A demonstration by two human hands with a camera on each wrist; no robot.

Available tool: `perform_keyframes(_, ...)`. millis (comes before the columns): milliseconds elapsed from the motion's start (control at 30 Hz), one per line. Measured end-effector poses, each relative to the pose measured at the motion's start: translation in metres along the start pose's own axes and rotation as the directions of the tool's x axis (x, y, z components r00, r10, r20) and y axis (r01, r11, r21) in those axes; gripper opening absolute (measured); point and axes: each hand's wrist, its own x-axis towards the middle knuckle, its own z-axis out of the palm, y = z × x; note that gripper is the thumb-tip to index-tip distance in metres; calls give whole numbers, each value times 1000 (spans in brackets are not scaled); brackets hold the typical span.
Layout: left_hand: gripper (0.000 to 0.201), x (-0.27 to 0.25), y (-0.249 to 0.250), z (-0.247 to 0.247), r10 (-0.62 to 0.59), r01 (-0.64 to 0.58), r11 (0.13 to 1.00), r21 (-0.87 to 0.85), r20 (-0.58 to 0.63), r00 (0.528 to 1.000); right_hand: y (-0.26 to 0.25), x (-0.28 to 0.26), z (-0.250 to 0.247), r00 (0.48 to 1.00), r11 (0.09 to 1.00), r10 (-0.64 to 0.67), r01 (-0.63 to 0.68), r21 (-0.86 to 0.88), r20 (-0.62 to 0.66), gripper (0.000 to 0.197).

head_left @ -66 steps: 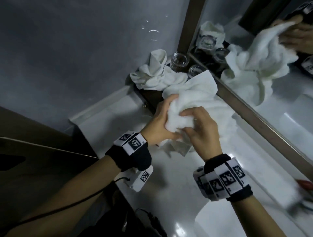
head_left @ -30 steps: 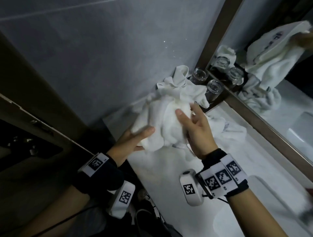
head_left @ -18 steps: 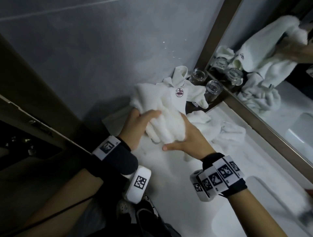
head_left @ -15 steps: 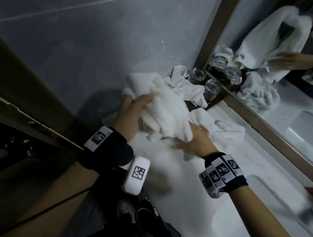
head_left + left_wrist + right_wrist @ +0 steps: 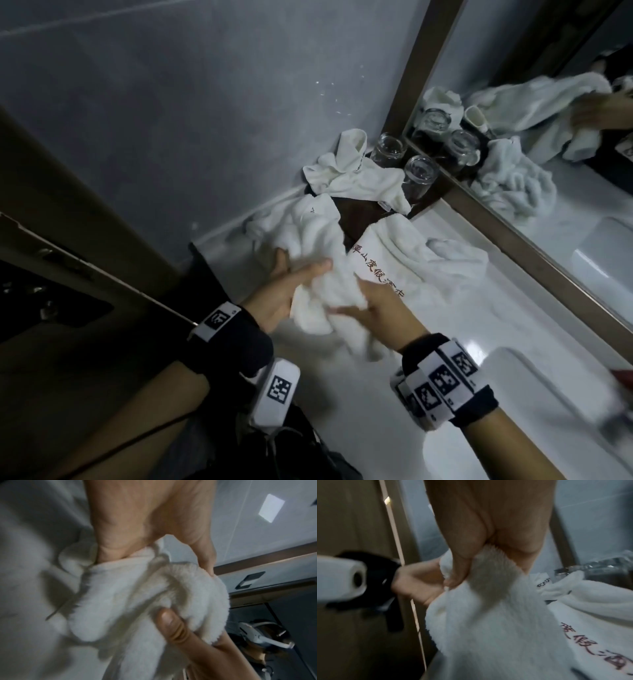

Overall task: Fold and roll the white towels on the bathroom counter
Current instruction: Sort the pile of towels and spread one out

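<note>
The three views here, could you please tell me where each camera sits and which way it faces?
Head: worn on the head, looks forward and down at the counter, mirror frame and two glasses; both forearms, left hand and right hand show.
Left wrist: looks along the left hand at its thumb and fingers gripping the white towel.
Right wrist: looks along the right hand pinching the same towel; the left hand and its wrist camera show.
Shared: all three see the held towel.
</note>
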Motion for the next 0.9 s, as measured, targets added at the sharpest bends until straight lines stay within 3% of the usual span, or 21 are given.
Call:
perform_keyframes(67, 96, 3, -13, -2, 38, -30, 997, 70, -116, 993, 12, -6, 4, 985, 994, 4, 15, -111, 170, 31)
perform_keyframes(133, 86, 6, -23, -9, 169, -132, 973, 190, -198, 965, 22, -10, 2, 966, 987, 18, 24, -161, 256, 38)
perform_keyframes(200, 85, 8, -29, -19, 239, -178, 954, 241, -252, 938, 33, -7, -3, 982, 981, 7, 30, -191, 190, 31)
perform_keyframes(267, 100, 11, -34, -30, 225, -129, 943, 306, -303, 926, 46, 2, -9, 999, 972, 7, 3, -234, 45, 27)
perform_keyframes(367, 105, 15, -49, -44, 265, -62, 808, 585, -267, 927, 66, 17, -12, 982, 900, 110, -164, -404, -153, 48)
perform_keyframes(433, 106, 15, -60, -46, 267, -44, 750, 660, -241, 933, 78, 27, -12, 971, 797, 162, -234, -557, -176, 63)
perform_keyframes(567, 101, 18, -63, -43, 169, 97, 815, 571, -395, 903, 103, 47, -13, 956, 634, 268, -266, -726, -117, 74)
perform_keyframes(700, 108, 24, -59, -43, 145, 139, 810, 569, -425, 894, 125, 41, -20, 974, 532, 161, -221, -817, -158, 75)
perform_keyframes(833, 109, 25, -67, -38, 92, 226, 780, 583, -465, 881, 135, 34, -36, 948, 542, 150, -316, -779, -281, 65)
perform_keyframes(900, 105, 25, -72, -32, 85, 207, 802, 561, -449, 889, 140, 33, -46, 928, 559, 186, -371, -742, -324, 60)
